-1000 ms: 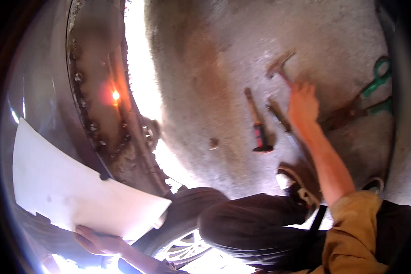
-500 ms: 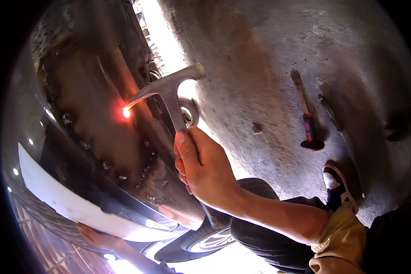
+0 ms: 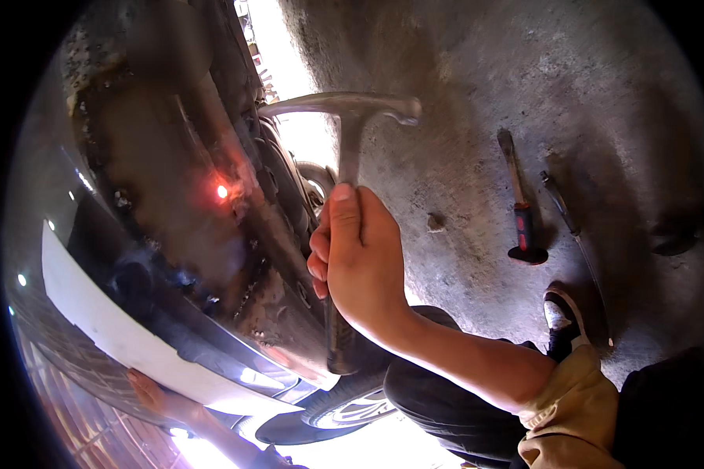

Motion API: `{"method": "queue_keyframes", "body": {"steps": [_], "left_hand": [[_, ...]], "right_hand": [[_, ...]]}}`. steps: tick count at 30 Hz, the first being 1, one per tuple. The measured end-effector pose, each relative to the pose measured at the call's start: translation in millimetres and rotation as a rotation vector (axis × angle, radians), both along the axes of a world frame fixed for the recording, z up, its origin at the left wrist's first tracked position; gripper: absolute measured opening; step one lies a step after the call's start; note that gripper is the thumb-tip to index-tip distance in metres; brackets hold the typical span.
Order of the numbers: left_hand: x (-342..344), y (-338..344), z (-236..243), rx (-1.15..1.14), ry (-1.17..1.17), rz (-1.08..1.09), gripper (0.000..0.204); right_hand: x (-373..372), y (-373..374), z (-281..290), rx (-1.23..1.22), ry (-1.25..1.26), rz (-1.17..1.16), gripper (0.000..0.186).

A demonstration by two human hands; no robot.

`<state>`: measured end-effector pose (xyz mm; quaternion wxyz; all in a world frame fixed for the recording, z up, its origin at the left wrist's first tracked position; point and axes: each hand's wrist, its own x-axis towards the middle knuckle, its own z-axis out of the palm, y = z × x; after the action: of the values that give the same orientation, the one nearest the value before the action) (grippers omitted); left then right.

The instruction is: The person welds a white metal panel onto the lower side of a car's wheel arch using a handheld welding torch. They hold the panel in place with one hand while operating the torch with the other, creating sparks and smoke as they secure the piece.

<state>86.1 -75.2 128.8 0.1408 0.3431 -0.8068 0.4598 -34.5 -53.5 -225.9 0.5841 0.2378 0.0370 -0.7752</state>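
Note:
My right hand is wrapped round the handle of a metal pick hammer. The hammer's long curved point is to the left and its blunt face to the right, with the head held off the car body. A small red-hot spot glows on the bare, scorched metal panel, left of the hammer and apart from it. At lower left my left hand lies with fingers extended along the lower edge of a white strip on the glossy dark bodywork.
A chisel-like tool with a red and black handle lies on the concrete floor, beside a thin dark rod. A small lump is nearer the car. A wheel and a shoe show below.
The hammer has swung up and to the right, its point leaving the glowing spot. That glow is smaller now. My left hand stays by the white strip.

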Motion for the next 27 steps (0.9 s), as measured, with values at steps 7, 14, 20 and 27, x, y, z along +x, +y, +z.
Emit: {"method": "queue_keyframes", "body": {"steps": [7,14,20,27], "left_hand": [[-43,15,-57,0.211,0.428,0.014,0.059],[-44,12,-50,0.225,0.355,0.049,0.063],[-44,16,-57,0.333,0.425,-0.005,0.062],[-46,17,-57,0.272,0.377,0.013,0.063]], "right_hand": [[15,-11,-3,0.003,0.279,0.05,0.037],[-2,-8,12,0.031,0.397,0.013,0.035],[-19,-17,9,0.095,0.283,-0.059,0.035],[-49,-11,4,-0.083,0.227,0.046,0.038]]}}
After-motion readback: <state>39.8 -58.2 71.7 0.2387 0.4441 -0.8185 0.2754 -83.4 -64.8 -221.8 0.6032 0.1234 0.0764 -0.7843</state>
